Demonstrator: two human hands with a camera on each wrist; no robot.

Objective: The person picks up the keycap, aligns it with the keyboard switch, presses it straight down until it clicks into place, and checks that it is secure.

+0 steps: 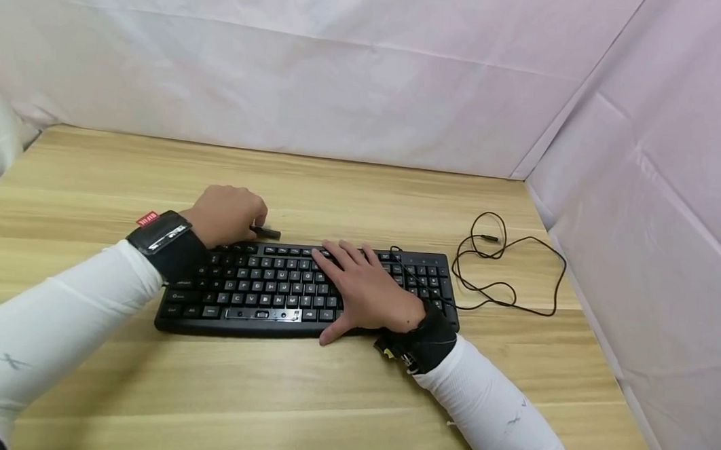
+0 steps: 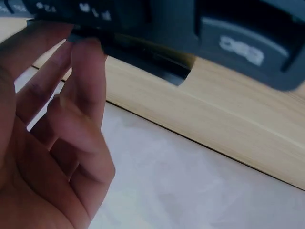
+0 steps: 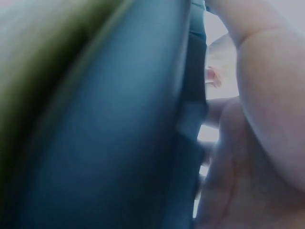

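Note:
A black keyboard [image 1: 263, 288] lies flat on the wooden table. Just behind its far edge, my left hand [image 1: 226, 214] pinches a narrow black bar [image 1: 266, 233], whose end sticks out to the right. In the left wrist view this bar [image 2: 143, 59] runs low along the back of the keyboard, and its middle is partly hidden by the fingers. My right hand [image 1: 366, 293] rests with spread fingers over the keyboard's right half, thumb at the front edge. The right wrist view shows the palm [image 3: 267, 119] close to the blurred keyboard side [image 3: 105, 119].
A thin black cable [image 1: 509, 304] crosses the keyboard's right end and lies in loose loops on the table to the right, with a small plug [image 1: 490, 238]. White cloth [image 1: 307, 73] hangs behind the wooden table [image 1: 235, 395] and along its right side.

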